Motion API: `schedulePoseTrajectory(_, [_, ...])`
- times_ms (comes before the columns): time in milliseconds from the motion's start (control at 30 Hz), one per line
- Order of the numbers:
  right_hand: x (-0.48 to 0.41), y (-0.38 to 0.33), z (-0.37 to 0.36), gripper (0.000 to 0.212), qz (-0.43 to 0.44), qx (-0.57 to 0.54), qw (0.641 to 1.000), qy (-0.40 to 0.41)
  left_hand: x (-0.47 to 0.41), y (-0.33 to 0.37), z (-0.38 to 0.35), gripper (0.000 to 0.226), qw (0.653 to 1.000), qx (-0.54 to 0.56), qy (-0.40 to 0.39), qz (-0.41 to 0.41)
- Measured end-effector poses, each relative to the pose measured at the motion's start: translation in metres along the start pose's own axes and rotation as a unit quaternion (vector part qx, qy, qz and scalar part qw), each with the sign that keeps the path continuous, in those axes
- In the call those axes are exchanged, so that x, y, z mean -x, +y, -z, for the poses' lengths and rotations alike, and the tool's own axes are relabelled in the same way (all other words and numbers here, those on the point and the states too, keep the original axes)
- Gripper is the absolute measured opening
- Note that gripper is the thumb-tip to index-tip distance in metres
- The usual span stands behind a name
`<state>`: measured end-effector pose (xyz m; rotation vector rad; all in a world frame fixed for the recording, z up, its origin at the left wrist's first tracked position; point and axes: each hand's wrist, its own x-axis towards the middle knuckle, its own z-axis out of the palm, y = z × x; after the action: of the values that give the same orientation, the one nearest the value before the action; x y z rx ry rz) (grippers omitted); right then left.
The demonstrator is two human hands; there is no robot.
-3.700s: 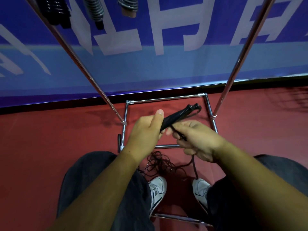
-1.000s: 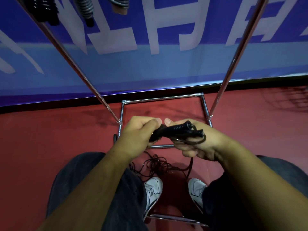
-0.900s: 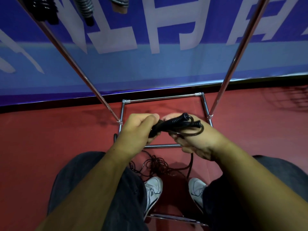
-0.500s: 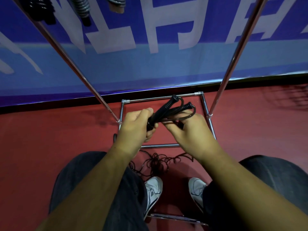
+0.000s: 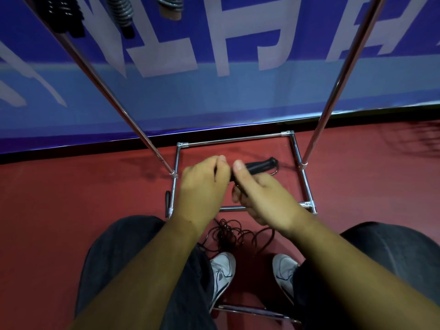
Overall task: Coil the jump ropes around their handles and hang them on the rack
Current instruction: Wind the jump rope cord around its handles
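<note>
Our left hand [image 5: 202,184] clamps the near end of the black ribbed jump-rope handles [image 5: 262,166] at frame centre; their long axis points right. Our right hand [image 5: 262,198] pinches them beside it, seemingly guiding the thin black cord [image 5: 228,234] piled lower-centre.

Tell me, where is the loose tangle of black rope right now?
The rope tangle lies at lower centre of the head view, on the red floor between the white shoes and the rack's front base bar.
</note>
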<state>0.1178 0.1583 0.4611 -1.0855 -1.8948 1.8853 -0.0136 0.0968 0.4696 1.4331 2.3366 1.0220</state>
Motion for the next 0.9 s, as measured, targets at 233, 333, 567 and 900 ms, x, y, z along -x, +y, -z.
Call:
schedulePoseTrajectory(233, [0.007, -0.004, -0.003, 0.068, -0.097, -0.168, 0.979, 0.055, 0.008, -0.001, -0.009, 0.034, 0.992, -0.006, -0.024, -0.121])
schedulePoseTrajectory(333, [0.003, -0.004, -0.003, 0.060, -0.064, -0.199, 0.973, 0.097, 0.010, 0.003, -0.009, 0.039, 0.992, 0.060, -0.056, -0.093])
schedulePoseTrajectory(567, [0.001, -0.004, -0.001, 0.062, -0.024, -0.168, 0.973, 0.157, 0.013, 0.008, -0.004, 0.050, 0.981, 0.152, -0.111, 0.054])
schedulePoseTrajectory(900, [0.010, -0.006, -0.014, 0.045, 0.025, -0.114, 0.977, 0.180, 0.013, 0.012, -0.015, 0.049, 0.956, 0.246, -0.074, 0.139])
